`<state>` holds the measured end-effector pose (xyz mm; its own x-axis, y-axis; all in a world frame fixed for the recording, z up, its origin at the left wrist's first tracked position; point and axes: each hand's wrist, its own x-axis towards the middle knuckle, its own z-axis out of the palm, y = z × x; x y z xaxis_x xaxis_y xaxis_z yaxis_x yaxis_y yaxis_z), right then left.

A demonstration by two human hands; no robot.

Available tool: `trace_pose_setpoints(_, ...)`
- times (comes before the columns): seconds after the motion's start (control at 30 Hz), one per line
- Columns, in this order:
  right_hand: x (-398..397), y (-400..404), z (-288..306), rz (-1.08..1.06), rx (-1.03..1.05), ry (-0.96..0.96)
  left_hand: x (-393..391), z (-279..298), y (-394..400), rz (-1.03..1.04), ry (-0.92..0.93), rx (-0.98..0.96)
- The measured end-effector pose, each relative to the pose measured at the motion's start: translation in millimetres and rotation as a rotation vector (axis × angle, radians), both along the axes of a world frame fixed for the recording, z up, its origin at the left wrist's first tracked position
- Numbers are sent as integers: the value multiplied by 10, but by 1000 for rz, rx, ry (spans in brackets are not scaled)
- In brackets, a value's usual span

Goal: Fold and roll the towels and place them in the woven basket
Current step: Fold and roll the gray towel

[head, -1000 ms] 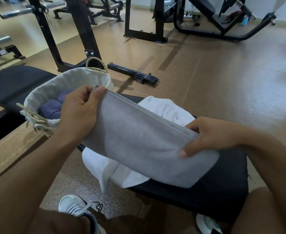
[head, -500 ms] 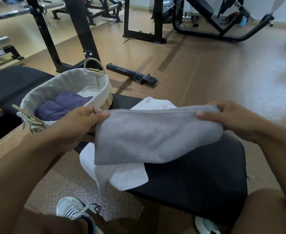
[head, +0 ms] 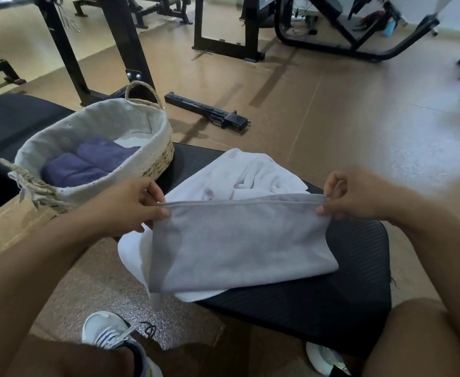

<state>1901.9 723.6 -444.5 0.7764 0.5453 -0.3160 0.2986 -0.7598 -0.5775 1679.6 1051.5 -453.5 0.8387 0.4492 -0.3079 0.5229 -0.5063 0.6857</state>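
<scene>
The soft grey folded towel (head: 239,240) stretches long from left to right over the black padded bench (head: 354,270). The left hand (head: 131,208) and right hand (head: 359,194) each pinch a top corner. Its bottom edge lies on the crumpled white towel (head: 245,175), near the lined woven basket (head: 152,161)

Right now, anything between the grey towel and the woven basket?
Nothing visible blocks the way. The folded grey towel, pinched at its top corners by the left hand and right hand, hangs beside the lined woven basket. Two rolled purple towels fill its near part; the far part shows bare liner.
</scene>
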Motion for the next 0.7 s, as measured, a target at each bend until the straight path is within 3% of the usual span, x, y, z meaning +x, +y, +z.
trace_pose_setpoints(0.7,25,105,-132,105,-169,-129,-43,-19,51,-109,-63,83)
